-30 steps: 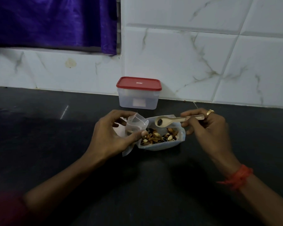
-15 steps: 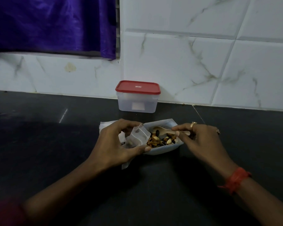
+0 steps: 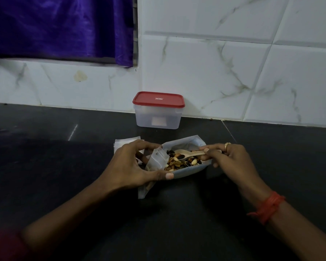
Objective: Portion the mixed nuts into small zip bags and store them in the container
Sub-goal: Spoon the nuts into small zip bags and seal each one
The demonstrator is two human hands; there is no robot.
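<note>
Mixed nuts (image 3: pixel 179 162), brown, tan and black, fill one large clear plastic pouch (image 3: pixel 193 171) lying open on a dark stone desk (image 3: pixel 64 166), its long axis running left to right in front of the person. The left hand (image 3: pixel 128 166) holds one small clear zip bag (image 3: pixel 157 161) tilted at the pouch's left end, the grip curled round it with the thumb under the pouch's near edge. The right hand (image 3: pixel 231 161) pinches the handle of a single pale wooden spoon (image 3: pixel 190 153) between thumb and fingertips. The spoon lies nearly level across the pouch, bowl pointing to the person's left and resting on the nuts, handle to the right. Behind the left hand sits a flat stack of spare clear zip bags (image 3: pixel 124 142); their number cannot be counted. Farther back, against the white marble-veined wall tiles (image 3: pixel 215 72), stands one translucent rectangular plastic container (image 3: pixel 158 117) with its red lid (image 3: pixel 158 99) on; what it holds cannot be made out through the frosted walls. A gold ring (image 3: pixel 227 145) and an orange-red thread wristband (image 3: pixel 269 206) mark the right hand and wrist. A purple curtain (image 3: pixel 60 27) hangs at upper left.
</note>
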